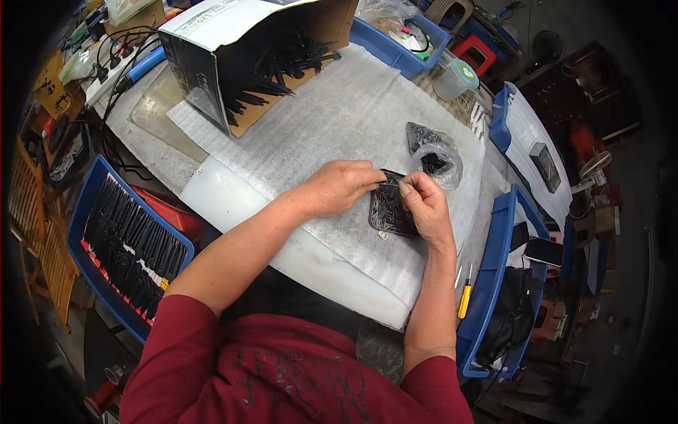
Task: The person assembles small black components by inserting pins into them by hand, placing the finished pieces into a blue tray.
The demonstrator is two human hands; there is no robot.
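Observation:
My left hand (342, 185) and my right hand (428, 203) meet over a small dark tray (372, 220) with many thin metal pieces (388, 208) in it, like pins or screws. The fingertips of both hands are pinched close together at the tray's far edge. A small thin piece seems to lie between them, too small to name. Just beyond my right hand sits an opened clear plastic bag (446, 169) with small black parts inside. Part of the tray is covered by my right hand.
A cardboard box (199, 85) of long black parts lies at the far left on the foam-covered table (332, 120). Blue crates flank me: the left crate (78, 230) holds rows of black pieces, the right crate (494, 283) a black bag. A yellow screwdriver (465, 301) lies near the right crate.

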